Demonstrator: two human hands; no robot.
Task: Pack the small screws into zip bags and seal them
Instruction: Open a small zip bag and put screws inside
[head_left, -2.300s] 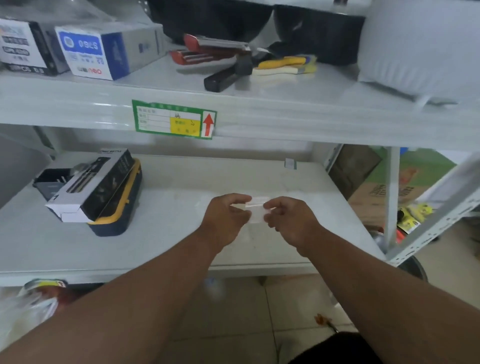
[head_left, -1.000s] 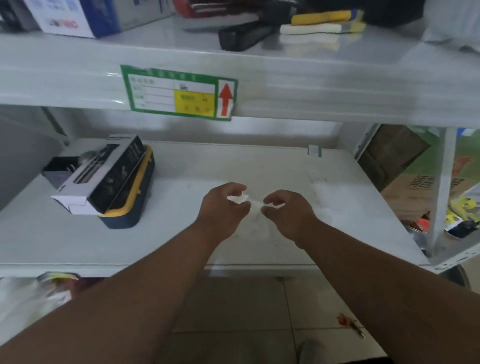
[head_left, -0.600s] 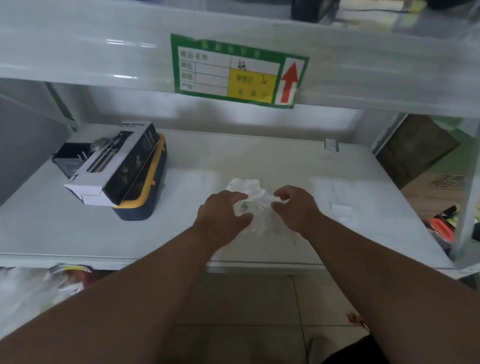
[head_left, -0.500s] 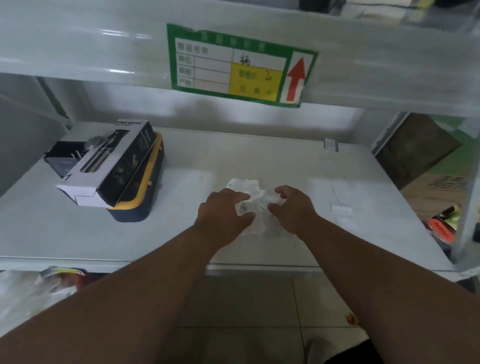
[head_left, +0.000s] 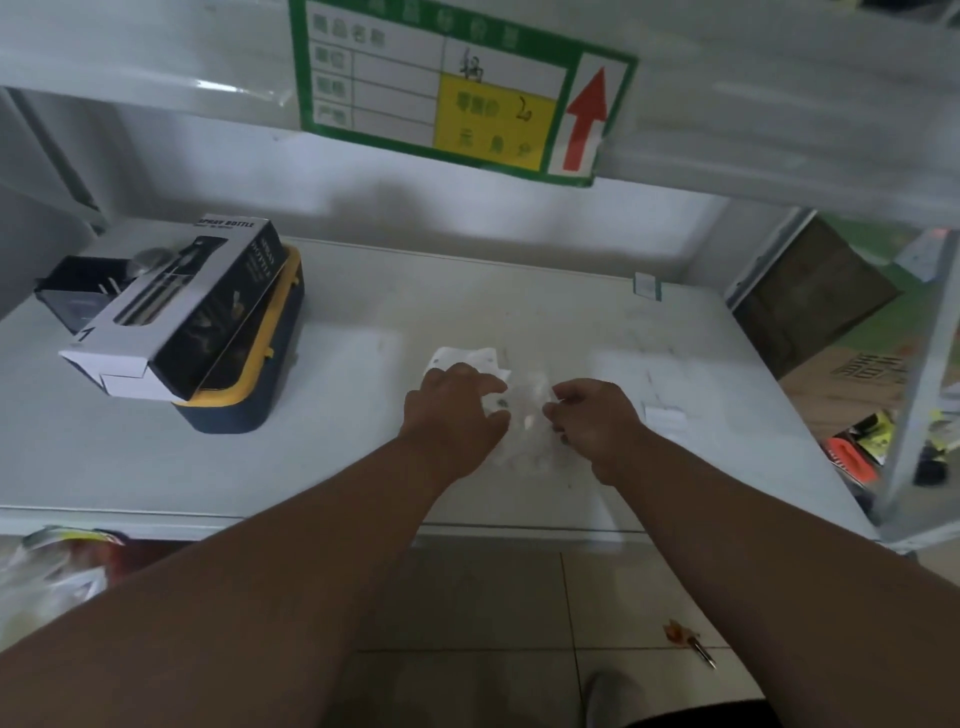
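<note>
A small clear zip bag (head_left: 525, 410) lies low over the middle of the white shelf (head_left: 363, 457), between my two hands. My left hand (head_left: 452, 415) pinches its left edge with curled fingers and thumb. My right hand (head_left: 592, 421) pinches its right edge. A small dark screw (head_left: 502, 402) shows through the plastic beside my left fingertips. Under and behind my left hand lies a pile of white and clear bags (head_left: 467, 358). Whether the bag's zip is sealed is too blurred to tell.
A spray bottle box (head_left: 176, 306) lies on a blue and yellow case (head_left: 249, 395) at the shelf's left. Another small clear bag (head_left: 664, 418) lies right of my right hand. The upper shelf's edge carries a green label (head_left: 457, 88). Cardboard boxes (head_left: 815, 296) stand beyond the right post.
My hands have come down with the bag from above the shelf onto the pile of bags. My head has moved closer and lower, so the upper shelf's contents have left the view.
</note>
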